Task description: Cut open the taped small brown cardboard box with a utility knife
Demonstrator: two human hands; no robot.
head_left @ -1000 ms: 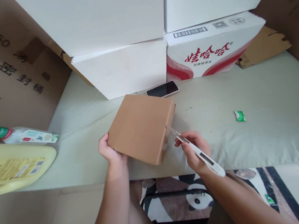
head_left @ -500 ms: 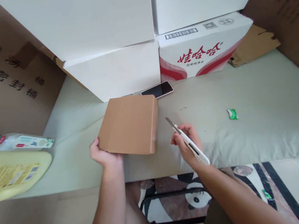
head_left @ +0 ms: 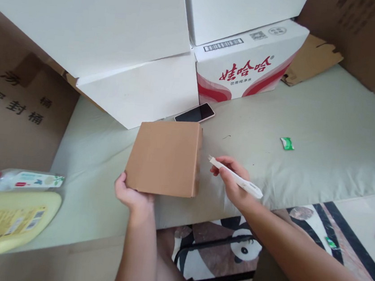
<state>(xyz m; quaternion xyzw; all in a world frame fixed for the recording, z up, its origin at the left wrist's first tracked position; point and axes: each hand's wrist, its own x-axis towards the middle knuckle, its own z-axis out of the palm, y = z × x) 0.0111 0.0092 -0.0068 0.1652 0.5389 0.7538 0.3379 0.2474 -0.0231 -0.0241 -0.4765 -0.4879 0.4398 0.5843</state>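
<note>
A small brown cardboard box (head_left: 165, 158) is tilted up over the pale green cloth. My left hand (head_left: 132, 193) grips it at the lower left corner, thumb on the near side and the other fingers hidden beneath. To the right of the box, my right hand (head_left: 232, 177) is closed around a white utility knife (head_left: 237, 178), its front end pointing up and left toward the box. Only a tiny bit of metal shows at the knife's tip. The knife and the box are apart.
Behind the box, a dark-screened phone (head_left: 195, 113) lies against white cartons (head_left: 139, 85), one with red printing (head_left: 245, 77). At left are a large brown carton (head_left: 20, 94), a clear bottle (head_left: 16, 180) and a yellow jug (head_left: 6, 217). A green wrapper (head_left: 287, 143) lies at right.
The long blade seen earlier has drawn back into the knife, and the knife has turned in my right hand. The box has shifted slightly right, its face turning a little in my left hand.
</note>
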